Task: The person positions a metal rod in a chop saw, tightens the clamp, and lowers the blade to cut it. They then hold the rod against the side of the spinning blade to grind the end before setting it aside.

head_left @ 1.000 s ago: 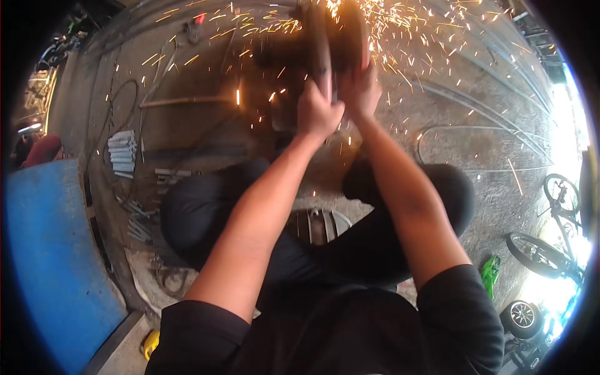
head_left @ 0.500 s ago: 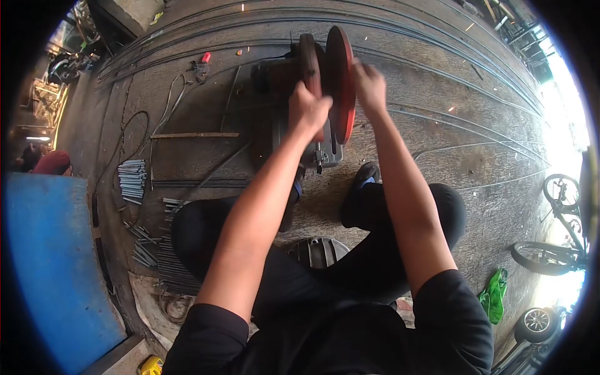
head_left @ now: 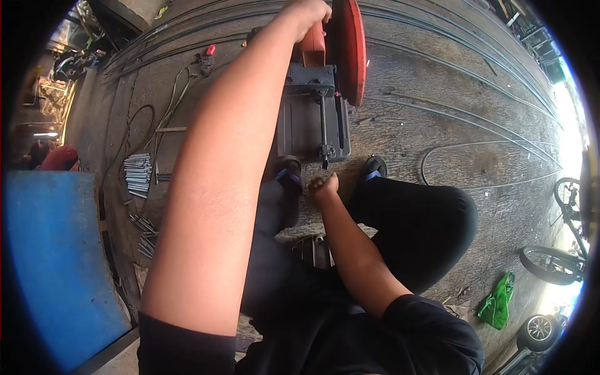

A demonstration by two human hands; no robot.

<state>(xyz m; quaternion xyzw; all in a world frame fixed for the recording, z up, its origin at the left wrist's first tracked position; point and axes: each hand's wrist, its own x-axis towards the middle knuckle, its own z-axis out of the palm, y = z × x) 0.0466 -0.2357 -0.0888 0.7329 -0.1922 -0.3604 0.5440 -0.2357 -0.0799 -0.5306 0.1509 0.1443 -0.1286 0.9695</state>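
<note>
A red cut-off saw [head_left: 314, 49] stands on a dark grey base [head_left: 301, 128] in front of my feet, its cutting arm raised. My left hand [head_left: 307, 15] is closed at the top of that arm, around what looks like its handle, partly out of frame. Beside it is the red rim of the round disc or guard [head_left: 357, 56]. A clamp screw [head_left: 324, 125] runs along the base towards me. Just below the screw's end, my right hand [head_left: 325, 187] is held low between my feet with its fingers curled. Whatever it may hold is hidden.
Long thin metal rods [head_left: 450, 69] lie across the floor behind and right of the saw. Short cut rods [head_left: 137, 175] are piled at left, near a blue panel [head_left: 53, 262]. A green bag [head_left: 497, 301] and a bicycle [head_left: 550, 264] are at right. Another person's red headwear [head_left: 59, 157] shows at far left.
My left hand has lifted the saw's arm up and away. My right hand has left the disc's side and come down towards me, near the clamp screw. The flying sparks are gone.
</note>
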